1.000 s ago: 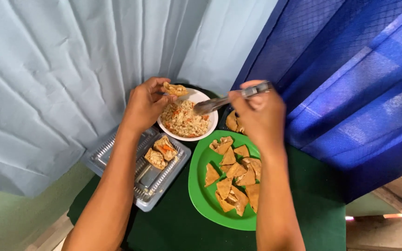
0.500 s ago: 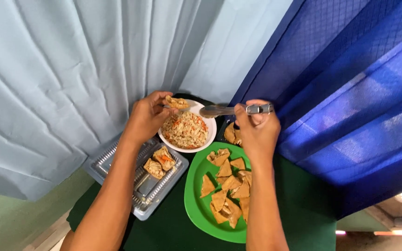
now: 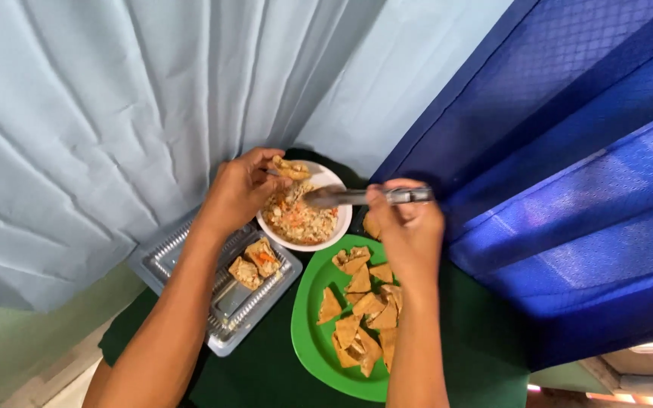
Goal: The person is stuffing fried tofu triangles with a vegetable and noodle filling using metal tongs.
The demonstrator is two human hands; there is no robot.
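My left hand (image 3: 241, 189) holds a fried pocket piece (image 3: 290, 168) over the far rim of a white bowl (image 3: 339, 227) of chopped orange and white filling (image 3: 300, 217). In my right hand (image 3: 408, 227) is a metal spoon (image 3: 349, 197), its blade lying over the bowl. Just below the bowl sits a green plate (image 3: 307, 332) with several fried brown triangles (image 3: 363, 306). To the left, a clear plastic tray (image 3: 217, 291) holds two filled pieces (image 3: 255, 262).
Everything stands on a small table with a dark green cloth (image 3: 258, 378). A pale blue curtain (image 3: 115, 113) hangs behind and to the left, a dark blue curtain (image 3: 568, 174) on the right. More fried pieces (image 3: 372, 225) lie behind my right hand.
My right hand has lowered the spoon closer to the bowl and drifted slightly left. The left hand keeps the fried piece over the bowl's rim. The view has shifted a little.
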